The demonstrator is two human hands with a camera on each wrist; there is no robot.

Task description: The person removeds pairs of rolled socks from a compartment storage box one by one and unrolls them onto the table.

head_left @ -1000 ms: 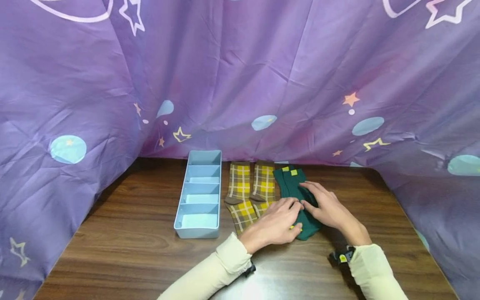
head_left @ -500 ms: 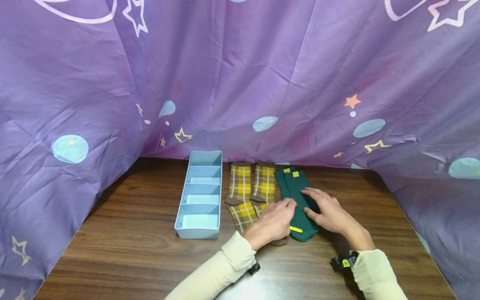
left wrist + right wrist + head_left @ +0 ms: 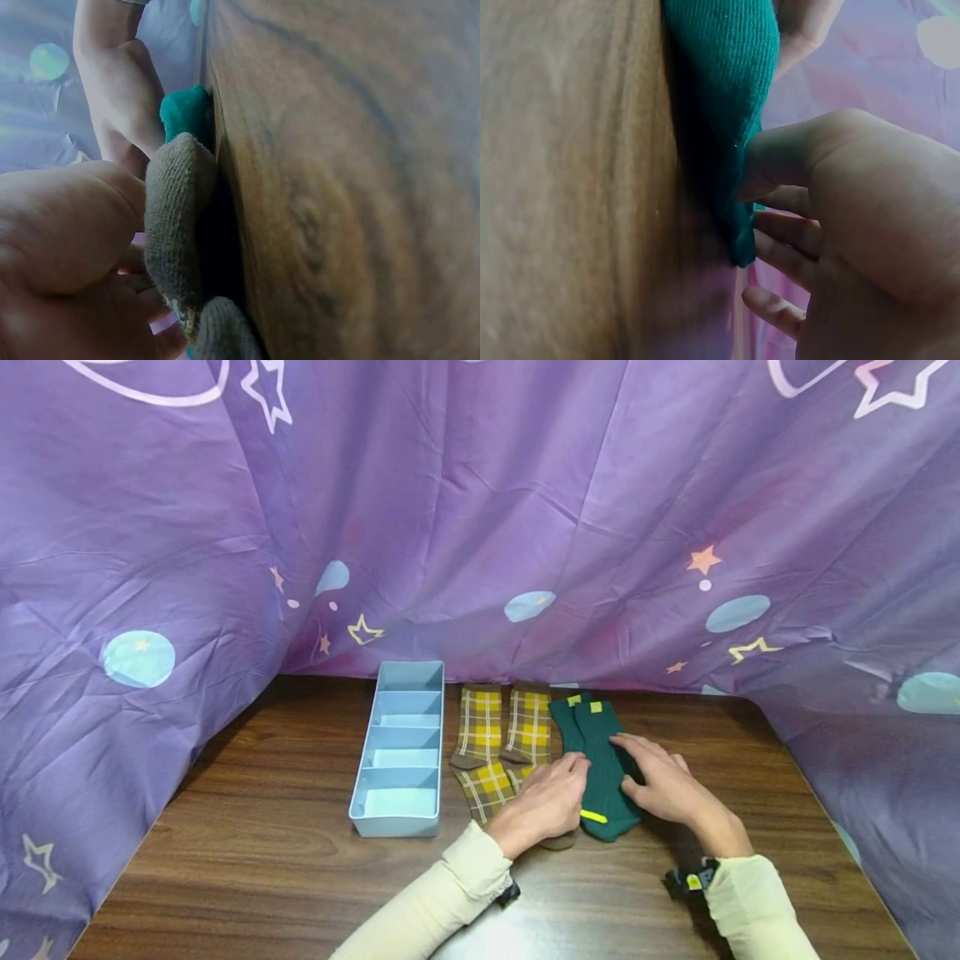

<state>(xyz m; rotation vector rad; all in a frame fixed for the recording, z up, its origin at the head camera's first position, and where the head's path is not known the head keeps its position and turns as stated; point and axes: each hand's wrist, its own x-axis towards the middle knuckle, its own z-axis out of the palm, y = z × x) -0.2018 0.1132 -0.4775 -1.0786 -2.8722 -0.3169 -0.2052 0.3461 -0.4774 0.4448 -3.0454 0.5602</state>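
Two green socks (image 3: 604,752) with yellow tags lie flat, one partly over the other, right of two brown-and-yellow plaid socks (image 3: 480,727). My left hand (image 3: 546,797) lies across the right plaid sock (image 3: 528,727), its fingertips at the left edge of the green pair. Along the right edge of the green socks, the fingers and thumb of my right hand (image 3: 663,781) are spread and touch the fabric. A brown sock toe (image 3: 176,210) shows beside my left palm in the left wrist view. The right wrist view has my thumb against the green sock (image 3: 724,60).
A light-blue tray (image 3: 397,827) with several compartments stands left of the plaid socks on the wooden table (image 3: 262,827). A purple patterned curtain (image 3: 465,527) hangs behind the table and at both sides.
My left hand has drawn back leftward off the green socks, uncovering a yellow band near the toe. The upper green sock has shifted slightly right, and my right hand has moved slightly right.
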